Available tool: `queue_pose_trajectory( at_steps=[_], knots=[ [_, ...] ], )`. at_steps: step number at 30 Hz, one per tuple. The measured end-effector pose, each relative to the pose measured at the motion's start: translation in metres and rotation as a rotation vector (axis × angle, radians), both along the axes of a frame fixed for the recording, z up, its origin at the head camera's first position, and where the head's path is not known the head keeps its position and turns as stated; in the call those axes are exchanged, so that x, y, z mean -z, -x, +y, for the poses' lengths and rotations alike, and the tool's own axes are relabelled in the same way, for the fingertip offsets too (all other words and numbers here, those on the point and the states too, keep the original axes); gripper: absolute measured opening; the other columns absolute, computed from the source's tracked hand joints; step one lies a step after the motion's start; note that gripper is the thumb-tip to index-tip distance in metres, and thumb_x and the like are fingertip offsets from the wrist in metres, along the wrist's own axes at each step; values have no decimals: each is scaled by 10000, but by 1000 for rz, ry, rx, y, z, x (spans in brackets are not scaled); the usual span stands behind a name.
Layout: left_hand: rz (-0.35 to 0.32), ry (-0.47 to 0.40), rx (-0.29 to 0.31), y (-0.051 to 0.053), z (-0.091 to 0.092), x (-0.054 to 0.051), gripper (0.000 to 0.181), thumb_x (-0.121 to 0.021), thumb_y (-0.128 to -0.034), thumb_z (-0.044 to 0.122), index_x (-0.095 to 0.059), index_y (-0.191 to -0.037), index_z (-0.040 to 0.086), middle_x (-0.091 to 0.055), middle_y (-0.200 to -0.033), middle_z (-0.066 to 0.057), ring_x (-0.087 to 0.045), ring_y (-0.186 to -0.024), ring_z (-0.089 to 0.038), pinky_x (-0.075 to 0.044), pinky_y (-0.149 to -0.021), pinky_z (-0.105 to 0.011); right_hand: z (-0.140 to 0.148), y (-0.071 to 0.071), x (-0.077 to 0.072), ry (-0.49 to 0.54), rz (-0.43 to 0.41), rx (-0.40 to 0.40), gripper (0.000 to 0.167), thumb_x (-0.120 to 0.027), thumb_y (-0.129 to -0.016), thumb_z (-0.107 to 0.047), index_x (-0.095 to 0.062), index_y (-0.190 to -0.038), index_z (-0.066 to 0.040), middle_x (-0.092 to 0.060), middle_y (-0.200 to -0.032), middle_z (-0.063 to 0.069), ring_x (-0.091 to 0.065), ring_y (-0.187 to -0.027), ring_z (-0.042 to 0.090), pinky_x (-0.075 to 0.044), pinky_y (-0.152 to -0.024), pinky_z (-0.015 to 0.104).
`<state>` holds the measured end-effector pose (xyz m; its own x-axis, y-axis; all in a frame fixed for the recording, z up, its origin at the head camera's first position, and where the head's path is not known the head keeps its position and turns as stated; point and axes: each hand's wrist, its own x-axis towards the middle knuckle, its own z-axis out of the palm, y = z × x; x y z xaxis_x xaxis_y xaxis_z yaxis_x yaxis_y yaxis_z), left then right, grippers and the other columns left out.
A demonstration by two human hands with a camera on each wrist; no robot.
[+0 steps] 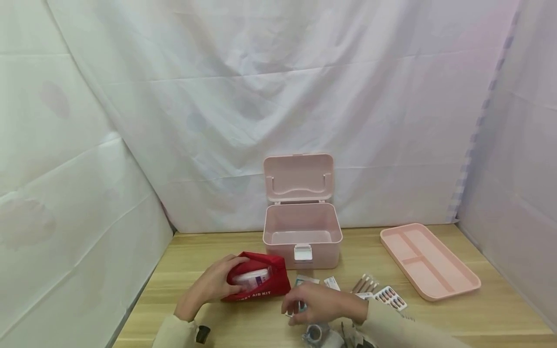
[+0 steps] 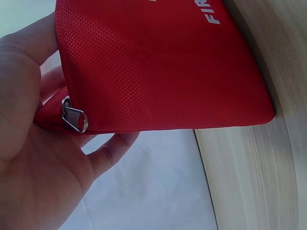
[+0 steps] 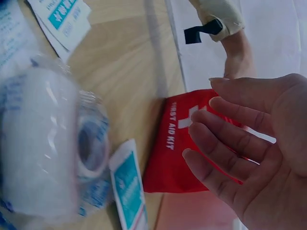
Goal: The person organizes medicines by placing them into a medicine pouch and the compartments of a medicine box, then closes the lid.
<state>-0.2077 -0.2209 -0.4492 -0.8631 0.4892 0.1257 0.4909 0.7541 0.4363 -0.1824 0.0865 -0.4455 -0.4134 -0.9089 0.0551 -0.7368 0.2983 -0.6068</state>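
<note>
A red pouch lettered FIRST AID KIT [image 1: 280, 275] lies on the table with its mouth open, and a white package [image 1: 253, 278] shows inside. My left hand [image 1: 216, 280] grips the pouch's left end, thumb on one side and fingers on the other. Close to that hand, a metal zipper pull [image 2: 74, 116] hangs at the pouch's corner. My right hand [image 1: 316, 302] is held over the small supplies right of the pouch, fingers loosely bent and holding nothing. Below it are a wrapped white roll [image 3: 41, 148], a tape roll in clear wrap [image 3: 93, 151] and a teal-and-white packet [image 3: 128, 184].
Behind the pouch stands a pink box [image 1: 302, 253] with its lid [image 1: 299, 176] raised. A pink divided tray [image 1: 428, 261] lies to the right. Between them are cotton swabs [image 1: 363, 284], a blister pack of capsules [image 1: 390, 298] and a small white packet [image 1: 331, 283]. White cloth [image 1: 261, 121] encloses the table.
</note>
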Motion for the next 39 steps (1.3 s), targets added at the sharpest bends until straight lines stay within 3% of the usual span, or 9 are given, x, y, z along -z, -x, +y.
queue_pose_trajectory(
  at_steps=[4, 10, 14, 20, 33, 36, 39],
  knots=[
    [5, -2, -6, 0, -1, 0, 615, -848, -758, 173, -595, -1312, 94, -611, -1171, -64, -590, -1033, -225, -525, -877, -496, -4, -3, 9, -37, -28, -46, 213, -715, -909, -171, -694, -1115, -118, -706, -952, -38, -577, -847, -76, -502, -751, 140],
    [5, 0, -6, 0, -1, 1, 615, -848, -761, 172, -594, -1316, 97, -611, -1165, -49, -592, -1037, -213, -524, -887, -483, -11, -10, 20, -211, -110, -164, 316, -702, -927, -181, -652, -1239, -178, -663, -1084, -99, -542, -944, -67, -464, -843, 136],
    [7, 0, 0, 0, -1, 3, 613, -848, -763, 175, -593, -1316, 104, -609, -1164, -37, -593, -1037, -209, -527, -883, -478, -13, -15, 29, -278, -171, -201, 336, -645, -971, -225, -621, -1305, -196, -639, -1136, -113, -529, -977, -54, -457, -882, 144],
    [8, -8, -1, -1, -1, 2, 613, -850, -760, 170, -595, -1313, 103, -609, -1163, -38, -594, -1034, -210, -530, -877, -481, -17, -19, 40, -311, -129, -206, 308, -607, -995, -240, -628, -1302, -219, -621, -1082, -133, -515, -949, -67, -452, -857, 121],
    [-28, -26, -7, 0, -1, 0, 621, -850, -769, 171, -583, -1327, 107, -604, -1204, -58, -587, -1068, -230, -527, -891, -501, -21, -22, 52, -316, 66, -169, 288, -622, -983, -302, -608, -1271, -300, -586, -1069, -155, -481, -929, -61, -435, -831, 110],
    [-31, -27, -7, 0, -1, 0, 624, -851, -769, 175, -583, -1327, 107, -604, -1199, -52, -586, -1066, -231, -526, -890, -505, -21, -21, 54, -305, 82, -153, 279, -640, -971, -305, -610, -1248, -306, -587, -1064, -161, -490, -919, -59, -442, -830, 114],
    [-32, -26, -6, 1, 0, 0, 622, -850, -769, 174, -584, -1327, 109, -604, -1196, -48, -587, -1066, -230, -525, -894, -506, -19, -20, 56, -290, 35, -117, 236, -654, -962, -278, -632, -1196, -303, -574, -1029, -164, -478, -902, -60, -444, -804, 123]
  ],
)
